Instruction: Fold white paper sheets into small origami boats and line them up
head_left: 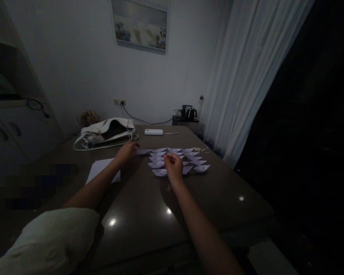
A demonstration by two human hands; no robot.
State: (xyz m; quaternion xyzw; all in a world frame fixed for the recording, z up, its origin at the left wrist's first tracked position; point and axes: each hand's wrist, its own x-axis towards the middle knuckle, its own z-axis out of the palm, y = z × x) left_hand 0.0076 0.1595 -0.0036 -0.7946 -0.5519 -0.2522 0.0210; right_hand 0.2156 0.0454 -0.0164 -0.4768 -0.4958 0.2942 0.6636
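Observation:
Several folded white paper boats [159,172] stand in close rows on the dark table. My right hand [174,167] is over the near middle of these rows, its fingertips pressed together in a pinch. Whatever may be between those fingertips is hidden. To the left, my left hand [127,153] reaches forward with its fingers loosely stretched and bent. Its fingertips are close to the leftmost paper boat [144,152] of the far row; I cannot tell whether they touch it. Beneath my left forearm lie flat sheets of white paper [99,168], partly covered by the arm.
A white handbag [106,131] sits at the table's back left. Behind the boats is a white power bank [154,132] with a short cable. Small light scraps [199,149] lie beyond the right boats. A black kettle [190,114] stands past the table's far edge, near the curtain [240,68].

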